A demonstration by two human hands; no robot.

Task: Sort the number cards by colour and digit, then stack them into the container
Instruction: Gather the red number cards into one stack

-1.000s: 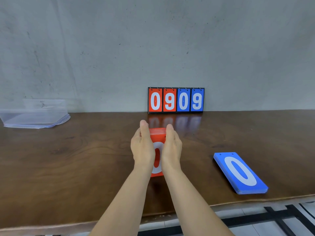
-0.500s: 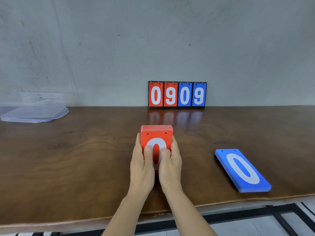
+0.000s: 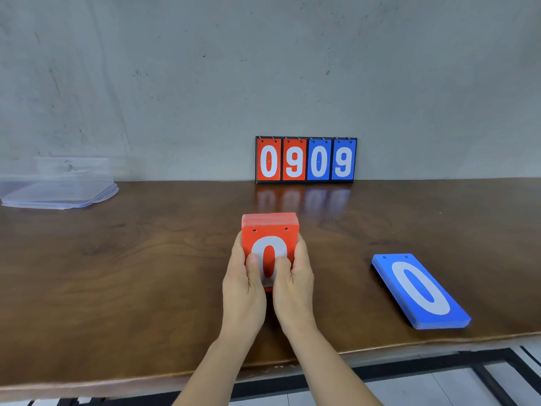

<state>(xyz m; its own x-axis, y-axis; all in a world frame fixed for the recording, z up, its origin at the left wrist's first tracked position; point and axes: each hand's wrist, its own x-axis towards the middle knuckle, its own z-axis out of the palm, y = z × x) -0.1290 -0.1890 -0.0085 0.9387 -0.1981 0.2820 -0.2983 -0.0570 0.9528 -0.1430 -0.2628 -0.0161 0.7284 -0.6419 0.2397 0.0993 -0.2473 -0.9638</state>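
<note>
- The red cards [image 3: 270,230] are gathered into one thick stack with a white 0 on the face. It is held tilted up at mid-table, and its lower edge is hidden behind the hands.
- The left hand [image 3: 243,285] and the right hand [image 3: 295,279] both have their grip clamped on that stack. The fingers wrap its sides and the two thumbs press on the front card.
- The blue cards [image 3: 421,291] lie flat in a neat stack of their own, also with a 0 on top. They sit well to the right near the front edge of the table [image 3: 117,273], and no hand is touching them.
- To my eye the sorting by colour is done. I cannot tell whether the digits run in order inside either stack, since only the top cards show.
- The clear plastic container [image 3: 58,186] sits far off at the back left by the wall, and I can make out no cards in it. The stacking step is not yet done for either colour.
- A small flip scoreboard [image 3: 306,159] stands against the wall reading 0 9 0 9, two red and two blue. Its cards hang on their rings.
</note>
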